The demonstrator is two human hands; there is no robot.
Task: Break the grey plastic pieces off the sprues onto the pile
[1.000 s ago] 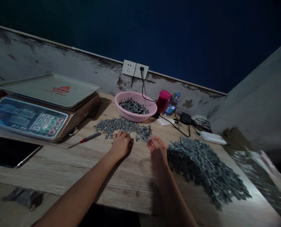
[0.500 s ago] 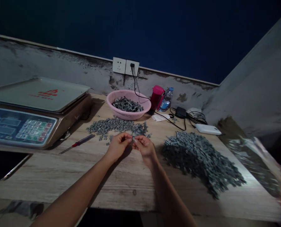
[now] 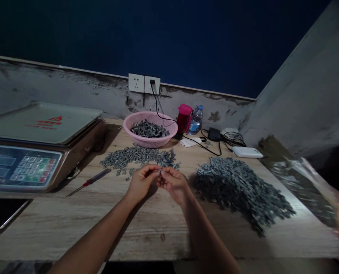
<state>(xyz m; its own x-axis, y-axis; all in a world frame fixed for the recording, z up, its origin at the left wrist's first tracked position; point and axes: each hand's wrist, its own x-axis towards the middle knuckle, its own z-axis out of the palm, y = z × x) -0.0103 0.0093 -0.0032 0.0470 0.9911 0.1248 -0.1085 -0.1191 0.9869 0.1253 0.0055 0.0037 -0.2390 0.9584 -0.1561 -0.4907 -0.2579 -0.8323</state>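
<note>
My left hand (image 3: 142, 182) and my right hand (image 3: 175, 183) meet over the middle of the table, thumbs and forefingers pinched together. Between the fingertips is a small grey piece (image 3: 159, 171), mostly covered, and both hands grip it. Just beyond them lies a spread of small grey pieces (image 3: 129, 156), with longer grey strips (image 3: 168, 156) at its right end. To the right of my right hand is a large heap of grey strip-like pieces (image 3: 240, 186). Their exact kind is too small to make out.
A pink basket (image 3: 150, 142) with grey strips stands at the back. A weighing scale (image 3: 44, 140), a screwdriver (image 3: 89, 180) and a dark flat device (image 3: 4, 213) are on the left. A pink-lidded cup (image 3: 183, 118), a bottle (image 3: 195, 121), cables and a white device (image 3: 247, 152) stand behind right.
The view has shifted slightly. Both hands remain together around the small piece; the right hand's fingers have curled in closer and the fingertips have turned a little.
</note>
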